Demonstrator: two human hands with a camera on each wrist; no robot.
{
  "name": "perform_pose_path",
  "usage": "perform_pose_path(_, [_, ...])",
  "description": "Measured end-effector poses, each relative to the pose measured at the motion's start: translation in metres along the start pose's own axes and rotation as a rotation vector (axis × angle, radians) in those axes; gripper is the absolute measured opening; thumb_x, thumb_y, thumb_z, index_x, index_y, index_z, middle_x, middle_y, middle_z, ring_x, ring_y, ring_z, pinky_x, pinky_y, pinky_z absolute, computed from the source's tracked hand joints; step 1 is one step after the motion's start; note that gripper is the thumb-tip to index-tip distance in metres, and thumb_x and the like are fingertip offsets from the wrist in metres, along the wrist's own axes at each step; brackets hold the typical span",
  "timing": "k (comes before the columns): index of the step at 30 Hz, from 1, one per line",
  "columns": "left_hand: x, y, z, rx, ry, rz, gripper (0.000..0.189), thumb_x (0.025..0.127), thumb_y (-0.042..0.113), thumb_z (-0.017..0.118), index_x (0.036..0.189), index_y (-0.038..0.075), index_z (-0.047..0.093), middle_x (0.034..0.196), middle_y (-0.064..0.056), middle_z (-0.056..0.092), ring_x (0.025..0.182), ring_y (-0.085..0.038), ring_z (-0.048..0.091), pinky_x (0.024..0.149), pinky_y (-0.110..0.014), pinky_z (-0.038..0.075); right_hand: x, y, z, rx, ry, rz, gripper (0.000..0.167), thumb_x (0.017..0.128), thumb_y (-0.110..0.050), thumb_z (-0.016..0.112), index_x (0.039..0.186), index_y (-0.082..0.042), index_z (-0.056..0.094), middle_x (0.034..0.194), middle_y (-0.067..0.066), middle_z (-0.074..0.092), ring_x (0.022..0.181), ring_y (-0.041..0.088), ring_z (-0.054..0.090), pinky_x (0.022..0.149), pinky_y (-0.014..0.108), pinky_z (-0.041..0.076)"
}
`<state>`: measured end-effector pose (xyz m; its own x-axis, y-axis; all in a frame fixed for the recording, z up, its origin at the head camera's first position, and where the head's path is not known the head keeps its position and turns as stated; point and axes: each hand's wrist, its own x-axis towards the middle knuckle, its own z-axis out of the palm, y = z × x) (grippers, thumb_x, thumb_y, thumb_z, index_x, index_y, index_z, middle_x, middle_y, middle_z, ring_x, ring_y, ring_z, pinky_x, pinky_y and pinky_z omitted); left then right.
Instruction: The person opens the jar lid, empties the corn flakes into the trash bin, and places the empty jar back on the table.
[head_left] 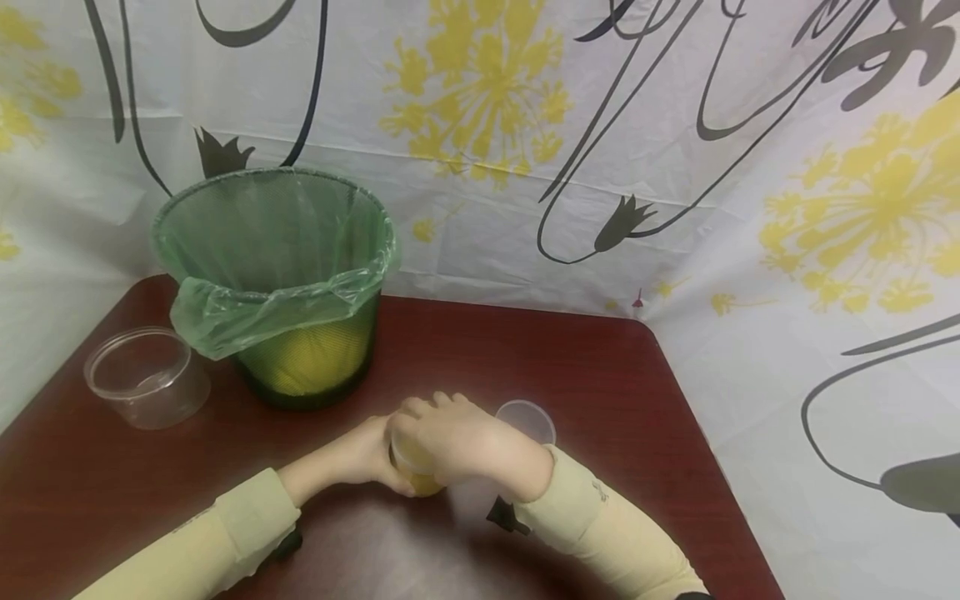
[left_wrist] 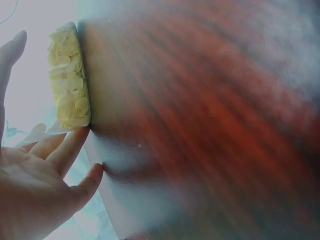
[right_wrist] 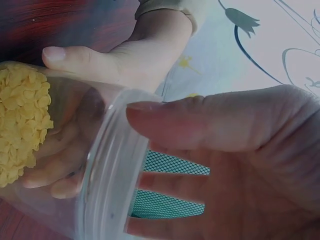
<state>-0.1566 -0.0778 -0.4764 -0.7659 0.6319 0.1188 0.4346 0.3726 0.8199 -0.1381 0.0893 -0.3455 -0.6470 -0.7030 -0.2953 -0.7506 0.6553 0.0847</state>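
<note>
A clear plastic jar (right_wrist: 65, 107), partly filled with yellow flakes (right_wrist: 22, 120), stands on the table between both hands. My left hand (head_left: 367, 454) grips its side, thumb toward me in the head view. From above, my right hand (head_left: 457, 437) holds the jar's top, with the thumb (right_wrist: 170, 125) on a pale ridged band (right_wrist: 112, 165) and fingers round the far side. Whether that band is a lid or a rim, I cannot tell. In the left wrist view, the flakes show beyond the spread fingers of the left hand (left_wrist: 40, 180).
Behind to the left stands a mesh bin (head_left: 307, 354) with a green liner (head_left: 262, 321). Beside it is a clear round tub (head_left: 150, 387). A translucent round piece (head_left: 528, 421) lies partly behind my right wrist. Patterned curtains (head_left: 465, 225) border the dark red table (head_left: 600, 367).
</note>
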Motion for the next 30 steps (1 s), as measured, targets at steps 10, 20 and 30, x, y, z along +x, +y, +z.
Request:
perform_pose_path(10, [0.001, 0.001, 0.0, 0.048, -0.011, 0.007, 0.093, 0.056, 0.035, 0.091, 0.132, 0.003, 0.047, 0.111, -0.003, 0.063, 0.099, -0.018, 0.06, 0.087, -0.036, 0.049, 0.007, -0.011, -0.001, -0.089, 0.187, 0.314, 0.061, 0.081, -0.062, 0.061, 0.114, -0.011, 0.056, 0.094, 0.006, 0.057, 0.082, 0.025, 0.058, 0.065, 0.036, 0.05])
perform_pose_path(20, [0.002, 0.001, -0.001, -0.005, -0.02, 0.018, 0.105, 0.058, 0.032, 0.092, 0.144, 0.01, 0.036, 0.115, 0.001, 0.063, 0.096, -0.011, 0.059, 0.084, -0.031, 0.05, 0.009, -0.017, 0.004, 0.039, 0.055, 0.483, 0.088, 0.071, -0.075, 0.063, 0.119, -0.002, 0.057, 0.095, 0.011, 0.059, 0.081, 0.021, 0.063, 0.06, 0.034, 0.053])
perform_pose_path(30, [0.002, 0.003, 0.0, -0.023, 0.001, 0.018, 0.103, 0.055, 0.027, 0.092, 0.142, 0.01, 0.039, 0.114, 0.002, 0.062, 0.1, -0.015, 0.059, 0.086, -0.034, 0.049, 0.009, -0.015, 0.005, 0.02, 0.035, 0.432, 0.072, 0.074, -0.066, 0.065, 0.112, -0.005, 0.057, 0.09, 0.007, 0.055, 0.075, 0.02, 0.06, 0.056, 0.032, 0.05])
